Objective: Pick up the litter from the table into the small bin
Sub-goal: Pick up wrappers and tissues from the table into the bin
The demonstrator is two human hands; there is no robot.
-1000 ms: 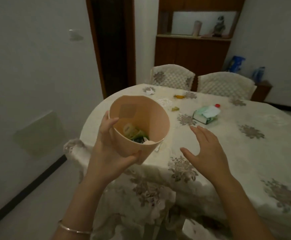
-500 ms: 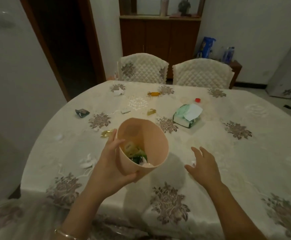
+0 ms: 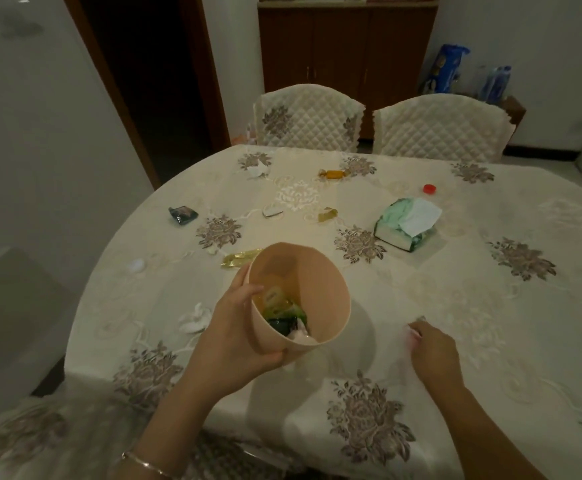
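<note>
Small peach plastic bin (image 3: 296, 299): held tilted above the near table edge, left hand (image 3: 237, 337) wrapped round its wall, wrappers already inside. Probably light and stiff; mid-wall grip suits it. Right hand (image 3: 431, 351) rests on the cream floral tablecloth (image 3: 456, 306), fingers curled at a small pale scrap (image 3: 415, 330); whether pinched, cannot tell. Gold wrapper (image 3: 239, 258) just beyond bin: flimsy, crinkly, pinch an edge.

The left hand (image 3: 237, 336) grips a tilted pink bin (image 3: 296, 292) (wrappers inside) above the bench (image 3: 456, 306); the right hand (image 3: 433, 351) pinches a small scrap (image 3: 416, 329) on the cloth.
</note>
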